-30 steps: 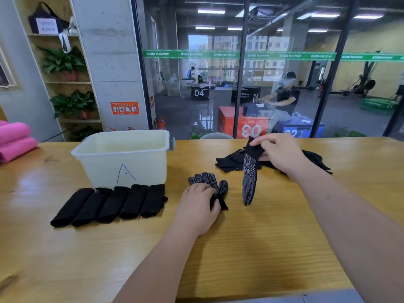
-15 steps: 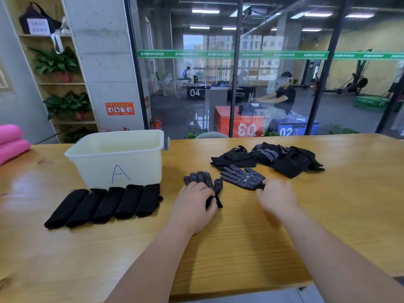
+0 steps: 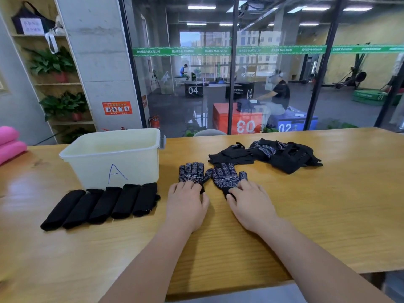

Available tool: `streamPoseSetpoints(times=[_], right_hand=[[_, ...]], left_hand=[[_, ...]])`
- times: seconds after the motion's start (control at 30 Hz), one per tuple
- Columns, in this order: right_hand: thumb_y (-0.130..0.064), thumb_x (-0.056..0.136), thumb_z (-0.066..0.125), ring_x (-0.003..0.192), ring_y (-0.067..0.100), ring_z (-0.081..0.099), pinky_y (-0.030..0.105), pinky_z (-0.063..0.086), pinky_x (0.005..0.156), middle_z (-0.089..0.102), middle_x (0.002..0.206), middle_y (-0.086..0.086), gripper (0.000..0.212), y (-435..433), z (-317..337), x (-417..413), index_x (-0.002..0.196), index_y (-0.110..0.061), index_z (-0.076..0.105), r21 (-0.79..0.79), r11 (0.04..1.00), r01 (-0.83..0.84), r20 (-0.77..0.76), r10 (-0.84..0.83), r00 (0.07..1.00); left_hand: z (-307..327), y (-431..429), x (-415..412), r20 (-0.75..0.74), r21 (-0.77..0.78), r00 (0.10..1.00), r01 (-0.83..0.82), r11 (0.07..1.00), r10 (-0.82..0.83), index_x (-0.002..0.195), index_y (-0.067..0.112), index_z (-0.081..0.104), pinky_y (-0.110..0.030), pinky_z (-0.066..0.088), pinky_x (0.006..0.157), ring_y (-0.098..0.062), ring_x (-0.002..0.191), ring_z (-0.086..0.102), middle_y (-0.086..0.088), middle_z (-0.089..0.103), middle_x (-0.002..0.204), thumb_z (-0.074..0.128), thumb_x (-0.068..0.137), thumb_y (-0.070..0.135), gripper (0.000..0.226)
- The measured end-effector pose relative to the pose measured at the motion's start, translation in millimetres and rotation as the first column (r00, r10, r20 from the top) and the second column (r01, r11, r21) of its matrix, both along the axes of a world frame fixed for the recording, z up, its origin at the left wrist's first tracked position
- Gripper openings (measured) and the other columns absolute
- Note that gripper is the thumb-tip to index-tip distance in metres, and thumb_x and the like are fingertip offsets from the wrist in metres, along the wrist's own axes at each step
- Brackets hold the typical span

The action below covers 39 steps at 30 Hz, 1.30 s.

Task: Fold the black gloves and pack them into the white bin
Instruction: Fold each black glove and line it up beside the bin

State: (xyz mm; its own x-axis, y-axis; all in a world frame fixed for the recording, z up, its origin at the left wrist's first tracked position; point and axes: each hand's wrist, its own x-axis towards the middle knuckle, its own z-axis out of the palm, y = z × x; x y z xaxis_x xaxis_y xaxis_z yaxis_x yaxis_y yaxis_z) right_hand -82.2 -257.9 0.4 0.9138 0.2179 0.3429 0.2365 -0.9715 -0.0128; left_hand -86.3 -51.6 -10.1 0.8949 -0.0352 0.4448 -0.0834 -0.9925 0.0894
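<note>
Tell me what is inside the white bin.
Only the white bin's bare upper inner walls show; its near wall hides the floor, so any contents cannot be told.

Lighting: bright, even; ceiling strip lights [image 3: 201,7] far beyond the glass wall [image 3: 175,88], daylight through the far windows [image 3: 192,45].
Glare: pale sheen on the table [image 3: 19,186], left side.
Shadows: soft, faint.
Focus: sharp near, hazier far.
Distortion: wide-angle bowing at the edges.

Five folded glove bundles [image 3: 105,202] in a row. Two dotted gloves [image 3: 225,176] flat, side by side. One loose pile of gloves [image 3: 284,157], count inside unclear. One white bin [image 3: 135,169]. Two pink rolls [image 3: 9,143] at table edge.
</note>
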Motion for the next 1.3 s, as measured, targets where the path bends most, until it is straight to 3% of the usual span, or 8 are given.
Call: streamPoseSetpoints(times=[0.07, 0.13, 0.23, 0.33, 0.43, 0.6, 1.0, 1.3], right_hand=[[-0.052, 0.108, 0.032, 0.12, 0.018, 0.048, 0.041, 0.04, 0.108, 0.053, 0.123, -0.007, 0.048, 4.0, 1.8, -1.6, 0.136, -0.03, 0.064, 0.039, 0.994, -0.098, -0.025, 0.099, 0.995], [-0.051, 0.108, 0.035, 0.118, 0.016, 0.048, 0.04, 0.044, 0.103, 0.055, 0.122, -0.009, 0.046, 6.4, 5.1, 1.0, 0.135, -0.032, 0.066, 0.071, 0.977, -0.201, -0.052, 0.205, 0.977], [-0.047, 0.108, 0.041, 0.114, 0.012, 0.053, 0.04, 0.049, 0.099, 0.061, 0.117, -0.012, 0.039, 5.5, 8.0, 11.6, 0.127, -0.031, 0.071, 0.209, 0.927, -0.311, -0.052, 0.328, 0.943], [-0.04, 0.108, 0.047, 0.118, 0.011, 0.054, 0.038, 0.049, 0.102, 0.061, 0.124, -0.012, 0.034, -3.0, 8.5, 33.9, 0.127, -0.027, 0.072, 0.358, 0.888, -0.29, 0.023, 0.302, 0.953], [-0.044, 0.109, 0.044, 0.143, 0.018, 0.043, 0.039, 0.037, 0.12, 0.053, 0.152, -0.007, 0.044, -13.3, 8.3, 67.6, 0.145, -0.024, 0.062, 0.321, 0.929, -0.183, -0.001, 0.194, 0.981], [-0.063, 0.108, 0.025, 0.162, 0.019, 0.006, 0.047, 0.019, 0.129, 0.015, 0.175, -0.003, 0.069, -19.8, 13.9, 115.4, 0.164, -0.023, 0.034, 0.145, 0.988, -0.044, -0.192, 0.072, 0.979], [-0.076, 0.101, 0.01, 0.163, 0.024, -0.002, 0.055, 0.008, 0.129, 0.007, 0.176, -0.007, 0.083, -4.9, 13.8, 185.0, 0.166, -0.028, 0.028, 0.132, 0.986, 0.102, -0.406, -0.04, 0.913], [-0.044, 0.111, 0.033, 0.156, 0.026, 0.026, 0.05, 0.027, 0.125, 0.035, 0.168, 0.0, 0.055, -8.3, 19.5, 177.3, 0.159, -0.018, 0.043, 0.31, 0.95, 0.034, -0.127, 0.006, 0.992]], left_hand=[[-0.9, 1.4, 2.0, -0.067, -0.034, 0.998, -0.017, 0.999, 0.015, 0.142, 0.028, 0.059, -0.045, 0.018, 0.128, -0.016, 0.136, 0.05, 0.008, 0.06, 0.141, 0.026, 0.105, 0.052, 0.055], [-0.9, 3.5, 5.7, -0.138, -0.106, 0.99, -0.007, 0.994, -0.008, 0.157, 0.025, 0.045, -0.049, 0.004, 0.132, -0.015, 0.155, 0.033, 0.006, 0.047, 0.162, 0.023, 0.107, 0.053, 0.062], [0.1, 4.7, 8.9, -0.177, -0.161, 0.983, 0.027, 0.987, -0.055, 0.166, 0.024, 0.03, -0.047, -0.003, 0.132, -0.016, 0.163, 0.008, 0.003, 0.025, 0.174, 0.023, 0.109, 0.054, 0.065], [-0.2, 3.4, 9.8, -0.137, -0.12, 0.981, 0.122, 0.985, -0.138, 0.166, 0.03, 0.027, -0.045, -0.001, 0.133, -0.014, 0.164, 0.001, 0.006, 0.016, 0.177, 0.024, 0.109, 0.054, 0.062], [-2.2, 0.5, 13.8, -0.157, -0.043, 0.957, 0.242, 0.969, -0.246, 0.167, 0.037, 0.024, -0.043, -0.001, 0.133, -0.012, 0.163, -0.005, 0.011, 0.011, 0.177, 0.021, 0.111, 0.054, 0.058], [-2.2, -0.6, 21.9, -0.209, -0.003, 0.919, 0.342, 0.94, -0.335, 0.167, 0.037, 0.025, -0.042, 0.001, 0.133, -0.01, 0.163, -0.005, 0.017, 0.014, 0.175, 0.02, 0.112, 0.053, 0.057], [-10.6, 1.9, 29.3, -0.228, -0.097, 0.91, 0.333, 0.938, -0.347, 0.163, 0.038, 0.035, -0.043, 0.01, 0.132, -0.011, 0.162, 0.01, 0.019, 0.025, 0.172, 0.026, 0.105, 0.061, 0.062], [-6.8, 1.9, 26.2, -0.195, -0.093, 0.915, 0.342, 0.935, -0.354, 0.161, 0.034, 0.04, -0.04, 0.009, 0.132, -0.013, 0.162, 0.012, 0.015, 0.031, 0.171, 0.033, 0.107, 0.058, 0.06]])
